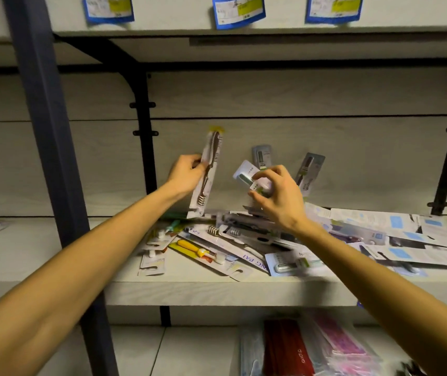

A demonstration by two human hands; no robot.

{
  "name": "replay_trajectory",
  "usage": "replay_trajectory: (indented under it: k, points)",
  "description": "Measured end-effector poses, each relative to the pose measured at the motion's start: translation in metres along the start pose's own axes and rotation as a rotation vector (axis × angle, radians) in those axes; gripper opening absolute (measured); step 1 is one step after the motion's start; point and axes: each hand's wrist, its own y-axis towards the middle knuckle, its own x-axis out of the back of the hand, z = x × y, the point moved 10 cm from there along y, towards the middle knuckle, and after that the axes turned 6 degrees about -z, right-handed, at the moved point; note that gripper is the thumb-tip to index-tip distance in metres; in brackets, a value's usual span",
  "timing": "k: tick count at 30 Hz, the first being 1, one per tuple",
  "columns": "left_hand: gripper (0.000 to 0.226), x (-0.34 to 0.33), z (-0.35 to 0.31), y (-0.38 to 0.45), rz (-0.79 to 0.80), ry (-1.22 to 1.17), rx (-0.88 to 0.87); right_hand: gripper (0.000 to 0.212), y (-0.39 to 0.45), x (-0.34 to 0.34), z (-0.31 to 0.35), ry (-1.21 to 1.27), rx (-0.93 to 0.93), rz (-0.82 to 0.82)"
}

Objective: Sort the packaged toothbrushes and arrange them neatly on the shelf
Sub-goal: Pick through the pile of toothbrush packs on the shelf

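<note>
- A wooden shelf (189,291) is seen from above and in front, crossing the middle of the frame; a jumbled pile of packaged toothbrushes (233,245) lies on it, centre to right.
- Just left of centre, a long brown-toothbrush pack (208,172) is gripped by the left hand (187,175), thumb and curled fingers closed round its edge. It is held nearly upright, long axis vertical with a slight lean to the right, bristle head pointing down at the pile; it seems lifted clear so it can be sorted.
- Just right of centre, a small white-and-green pack (252,180) is pinched by the bent fingers of the right hand (279,196) above the pile. Its long axis slants from upper left to lower right.
- Two grey packs (309,172) are propped against the back panel in the centre, upright, probably already sorted.
- The packs in the pile point in mixed directions, so most sorting appears undone.
- Blue-edged price tags (238,10) hang along the top edge.
</note>
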Motion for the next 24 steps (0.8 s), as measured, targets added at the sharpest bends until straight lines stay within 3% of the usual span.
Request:
replay_trajectory:
  k: [6,12,17,21,24]
  points:
    - [0.018,0.012,-0.010,-0.013,-0.070,-0.414,0.210,0.031,0.023,0.028,0.008,0.068,-0.019,-0.087]
    - [0.015,0.028,-0.011,-0.034,-0.104,-0.647,0.334,0.031,0.032,0.059,0.035,0.088,0.052,-0.186]
    - [0.013,0.049,-0.019,-0.063,-0.064,-0.651,0.294,0.034,0.027,0.064,0.065,0.150,-0.017,-0.214]
    - [0.021,0.075,-0.032,-0.090,0.001,-0.618,0.241,0.036,0.015,0.059,0.088,0.301,-0.209,-0.243]
    - [0.018,0.103,-0.036,-0.116,0.070,-0.584,0.195,0.033,-0.004,0.054,0.129,0.325,-0.216,-0.261]
